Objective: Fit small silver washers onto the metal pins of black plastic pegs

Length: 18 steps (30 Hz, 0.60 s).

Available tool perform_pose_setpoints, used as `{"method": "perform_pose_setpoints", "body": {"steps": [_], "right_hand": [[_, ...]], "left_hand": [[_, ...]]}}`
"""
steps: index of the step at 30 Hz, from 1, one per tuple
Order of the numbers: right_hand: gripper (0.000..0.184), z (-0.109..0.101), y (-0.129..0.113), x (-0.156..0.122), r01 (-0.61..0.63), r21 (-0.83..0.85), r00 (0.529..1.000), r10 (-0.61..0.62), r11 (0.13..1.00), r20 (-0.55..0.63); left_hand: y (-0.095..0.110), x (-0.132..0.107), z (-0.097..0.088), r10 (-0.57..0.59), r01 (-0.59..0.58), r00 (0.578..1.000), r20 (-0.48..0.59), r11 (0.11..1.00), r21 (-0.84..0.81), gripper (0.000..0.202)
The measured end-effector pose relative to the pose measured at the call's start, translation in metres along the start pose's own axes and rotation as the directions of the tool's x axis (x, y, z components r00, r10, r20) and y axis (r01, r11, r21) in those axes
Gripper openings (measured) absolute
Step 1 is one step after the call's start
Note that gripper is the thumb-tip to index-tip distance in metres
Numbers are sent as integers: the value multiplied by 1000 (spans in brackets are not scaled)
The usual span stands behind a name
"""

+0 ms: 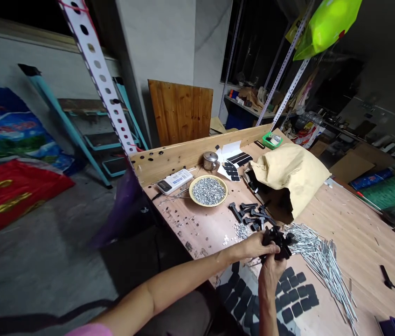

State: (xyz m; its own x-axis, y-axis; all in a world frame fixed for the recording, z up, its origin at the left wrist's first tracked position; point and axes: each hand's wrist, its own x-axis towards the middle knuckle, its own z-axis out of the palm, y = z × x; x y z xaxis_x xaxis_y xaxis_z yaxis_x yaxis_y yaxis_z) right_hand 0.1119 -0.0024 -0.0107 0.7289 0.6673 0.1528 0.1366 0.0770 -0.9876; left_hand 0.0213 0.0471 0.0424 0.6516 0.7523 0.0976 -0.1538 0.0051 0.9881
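The left hand [251, 246] and right hand [270, 270] meet over the desk [361, 242], both closed around a black part [278, 240], a knobbly piece whose exact shape the hands partly hide. The left hand comes in from the side and wraps over the top; the right rises from below and cups the underside. The left hand lies slightly nearer the loose pieces on the far side of the desk, while the right is nearer the pads. The part's long axis seems to run roughly left to right across the view, though the grip makes that hard to confirm.

Just beyond the hands lies a heap of black T-shaped pieces [249, 214], with a small scatter of washers [242, 230] beside it. Just right of the part, a fan of steel rods [319, 261] spreads toward the lower right, pointing away from the hands. Below the right hand lies a sheet of black pads [290, 294]. Farther up the desk are a plate of small metal pieces [208, 190] and a paper bag [288, 177]
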Motion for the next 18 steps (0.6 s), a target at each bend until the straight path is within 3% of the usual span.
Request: {"method": "perform_pose_setpoints", "body": {"steps": [3, 4, 6, 8, 13, 16, 18], "right_hand": [[61, -3, -7, -2, 38, -22, 999, -38, 999, 10], [60, -5, -11, -2, 44, -50, 999, -43, 998, 13], [56, -9, -19, 0, 12, -105, 999, -8, 994, 37], [52, -15, -23, 5, -73, -136, 995, 81, 988, 57], [41, -31, -13, 18, -251, -381, 927, 334, 890, 171], [31, -33, -3, 16, -300, -479, 866, 447, 825, 227], [28, -30, 2, 17, -305, -534, 852, 476, 789, 217]], "left_hand": [[-2, -1, 0, 129, -128, 989, -76, 992, 11, 47], [-5, 0, 0, 84, -86, 992, -95, 996, -20, 47], [-12, 2, 2, -112, 99, 989, -94, 985, -140, 43], [-18, 3, 1, -267, 231, 958, -106, 936, -266, 39], [-20, 3, -14, -370, 255, 895, -250, 883, -393, 34], [-17, 1, -20, -408, 267, 867, -285, 864, -426, 32], [-18, -1, -22, -447, 297, 853, -269, 840, -455, 29]]}}
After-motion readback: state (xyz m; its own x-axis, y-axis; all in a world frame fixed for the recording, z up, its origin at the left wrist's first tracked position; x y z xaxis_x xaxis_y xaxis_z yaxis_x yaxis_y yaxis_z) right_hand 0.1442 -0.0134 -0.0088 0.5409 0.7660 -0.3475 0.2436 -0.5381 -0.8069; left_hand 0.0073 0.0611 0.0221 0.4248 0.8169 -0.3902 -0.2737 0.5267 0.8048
